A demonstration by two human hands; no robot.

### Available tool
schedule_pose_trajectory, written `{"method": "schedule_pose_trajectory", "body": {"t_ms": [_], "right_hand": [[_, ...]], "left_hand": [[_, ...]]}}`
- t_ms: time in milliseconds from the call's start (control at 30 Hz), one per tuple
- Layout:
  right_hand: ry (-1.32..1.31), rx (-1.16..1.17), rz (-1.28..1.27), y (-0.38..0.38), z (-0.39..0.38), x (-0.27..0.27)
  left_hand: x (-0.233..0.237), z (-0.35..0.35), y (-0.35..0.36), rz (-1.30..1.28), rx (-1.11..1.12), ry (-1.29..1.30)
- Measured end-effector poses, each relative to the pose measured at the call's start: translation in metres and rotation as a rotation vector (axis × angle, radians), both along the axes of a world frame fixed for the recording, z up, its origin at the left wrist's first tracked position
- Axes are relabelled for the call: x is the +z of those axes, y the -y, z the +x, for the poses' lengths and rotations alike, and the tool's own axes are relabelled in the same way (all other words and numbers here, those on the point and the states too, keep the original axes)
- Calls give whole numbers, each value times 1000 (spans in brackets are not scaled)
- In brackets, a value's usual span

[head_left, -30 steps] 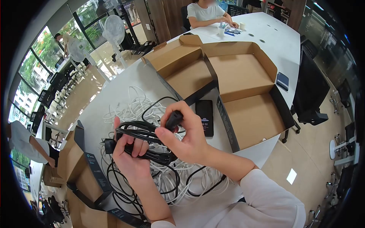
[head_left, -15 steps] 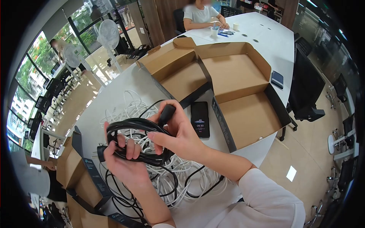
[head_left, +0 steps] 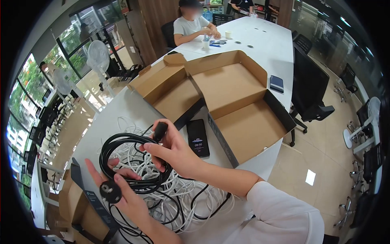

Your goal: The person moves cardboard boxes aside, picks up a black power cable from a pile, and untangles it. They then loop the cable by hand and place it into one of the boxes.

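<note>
A black power cord (head_left: 106, 150), wound into a loose coil, is held up between my two hands over a tangle of white cables (head_left: 191, 195). My left hand (head_left: 132, 201) supports the coil's lower left side; some fingers pass inside the loop and the index finger points out. The cord's round plug (head_left: 110, 191) shows its pins beside my left thumb. With fingers and thumb closed, my right hand (head_left: 176, 148) grips the coil's right side and the black connector end (head_left: 160, 131). Other black cables lie among the white ones on the table.
Beyond the tangle, open cardboard boxes (head_left: 248, 122) (head_left: 172, 99) stand on the white table. A phone (head_left: 198, 138) lies beside them, and a dark notebook (head_left: 276, 83) sits farther right. Another open box (head_left: 79, 203) is at lower left. A person (head_left: 195, 26) sits across the table.
The coil has been turned and opened wider, bringing the plug's pins into view. My left index finger has stretched out. The camera view has shifted, moving the boxes left and down.
</note>
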State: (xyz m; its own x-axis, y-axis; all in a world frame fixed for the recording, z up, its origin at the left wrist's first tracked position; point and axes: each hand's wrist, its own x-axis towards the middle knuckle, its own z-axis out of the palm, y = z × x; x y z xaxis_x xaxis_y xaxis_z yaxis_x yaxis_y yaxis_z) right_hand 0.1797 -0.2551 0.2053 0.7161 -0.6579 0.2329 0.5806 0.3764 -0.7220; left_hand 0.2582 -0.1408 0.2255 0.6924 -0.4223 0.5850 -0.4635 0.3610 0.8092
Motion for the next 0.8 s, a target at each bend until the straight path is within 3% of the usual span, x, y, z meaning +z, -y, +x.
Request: {"method": "schedule_pose_trajectory", "body": {"t_ms": [133, 233, 267, 333, 433, 633, 800], "right_hand": [[-75, -101, -168, -12, -2, 3], [-120, -126, -261, -17, -5, 5], [-135, -142, -299, -18, -6, 5], [-137, -121, -275, -19, -9, 7], [-73, -51, -223, -13, -12, 10], [24, 92, -173, -11, -26, 21], [102, 51, -106, -14, -25, 20]], "left_hand": [[-5, 11, -9, 165, 27, 101], [-12, 26, -6, 469, 323, 571], [-11, 22, -4, 516, 229, 388], [-21, 28, 3, 468, 159, 378], [-30, 31, 5, 376, -35, 11], [-28, 25, 2, 354, -59, 220], [-20, -1, 2, 404, 43, 301]]}}
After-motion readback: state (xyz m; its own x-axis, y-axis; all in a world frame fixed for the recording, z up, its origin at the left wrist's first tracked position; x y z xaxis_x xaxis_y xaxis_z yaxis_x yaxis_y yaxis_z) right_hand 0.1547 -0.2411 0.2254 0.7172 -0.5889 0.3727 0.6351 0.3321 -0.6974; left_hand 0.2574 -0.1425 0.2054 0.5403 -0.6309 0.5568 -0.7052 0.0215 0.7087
